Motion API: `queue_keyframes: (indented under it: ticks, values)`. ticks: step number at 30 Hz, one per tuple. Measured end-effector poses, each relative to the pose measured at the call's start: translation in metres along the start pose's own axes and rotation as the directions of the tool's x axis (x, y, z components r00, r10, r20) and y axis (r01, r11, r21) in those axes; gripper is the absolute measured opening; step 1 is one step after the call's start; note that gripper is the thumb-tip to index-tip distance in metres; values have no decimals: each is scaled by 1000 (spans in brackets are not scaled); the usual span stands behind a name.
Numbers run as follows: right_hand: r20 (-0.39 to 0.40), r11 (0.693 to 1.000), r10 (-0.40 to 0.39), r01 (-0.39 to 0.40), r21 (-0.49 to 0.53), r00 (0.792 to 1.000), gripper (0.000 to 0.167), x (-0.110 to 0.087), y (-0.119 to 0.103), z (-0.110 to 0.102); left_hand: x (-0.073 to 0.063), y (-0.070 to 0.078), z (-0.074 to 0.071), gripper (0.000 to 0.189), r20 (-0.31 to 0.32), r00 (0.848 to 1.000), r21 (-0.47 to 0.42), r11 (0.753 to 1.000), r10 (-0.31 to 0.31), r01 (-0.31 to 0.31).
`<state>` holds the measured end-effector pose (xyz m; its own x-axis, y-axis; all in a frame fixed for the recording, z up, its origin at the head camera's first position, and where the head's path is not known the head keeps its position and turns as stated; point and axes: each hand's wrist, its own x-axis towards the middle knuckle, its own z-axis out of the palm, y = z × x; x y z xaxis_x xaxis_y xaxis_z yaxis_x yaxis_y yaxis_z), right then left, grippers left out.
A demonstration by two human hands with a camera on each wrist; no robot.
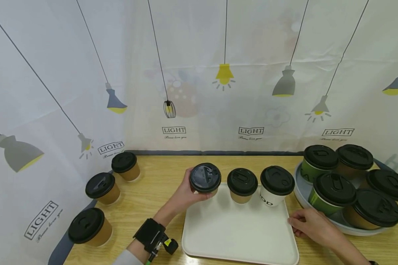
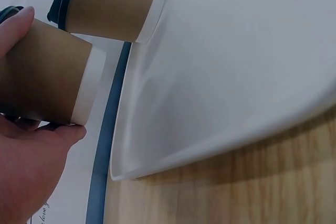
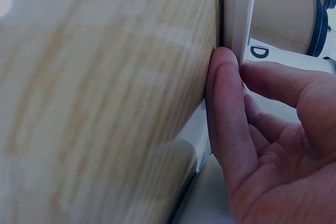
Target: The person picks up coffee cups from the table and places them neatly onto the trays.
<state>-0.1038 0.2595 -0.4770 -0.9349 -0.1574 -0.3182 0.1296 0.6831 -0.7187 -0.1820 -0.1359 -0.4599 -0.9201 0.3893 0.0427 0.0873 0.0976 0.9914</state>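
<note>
My left hand [image 1: 185, 193] grips a brown paper coffee cup [image 2: 47, 72] with a black lid [image 1: 205, 177] at the far left corner of a cream tray [image 1: 238, 235]. In the left wrist view, fingers and thumb go round its sides, and its white base shows apart from the tray surface. Along the tray's far side stand another lidded brown cup [image 1: 241, 198] and a white cup [image 1: 270, 197] with black lettering. At the tray's right edge, my right hand [image 1: 313, 224] pinches the rim between thumb and fingers, as the right wrist view [image 3: 273, 129] shows.
Three lidded brown cups [image 1: 101, 232] stand in a row on the wooden table [image 1: 152, 173] at left. A round grey-blue basin [image 1: 300, 187] at right holds several green and brown lidded cups. A printed cloth [image 1: 202, 136] hangs behind.
</note>
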Motion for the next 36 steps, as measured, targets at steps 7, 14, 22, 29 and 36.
queue_keyframes:
  ticks: [7, 14, 22, 29, 36]
  values:
    - [2, 1000, -15, 15, 4, 1000, 16, -1, 1, 0, 2, -6, 1, 95, 3, 999, 30, 999, -34, 34]
    - [7, 999, -33, 33, 6, 999, 15, -1, 1, -1, 4, -15, 4, 97, 2, 996, 44, 995, -94, 94]
    - [24, 997, -79, 79, 11, 997, 17, -1, 5, -2, 6, -19, 5, 98, 10, 994, 82, 991, -108, 107]
    - [24, 997, -71, 70, 26, 997, 16, -1, 4, -3, 6, -24, 3, 96, 34, 994, 68, 992, -108, 105]
    - [31, 997, -56, 54, 51, 998, 16, -1, 4, -3, 7, -27, 4, 99, 33, 992, 58, 991, -124, 122]
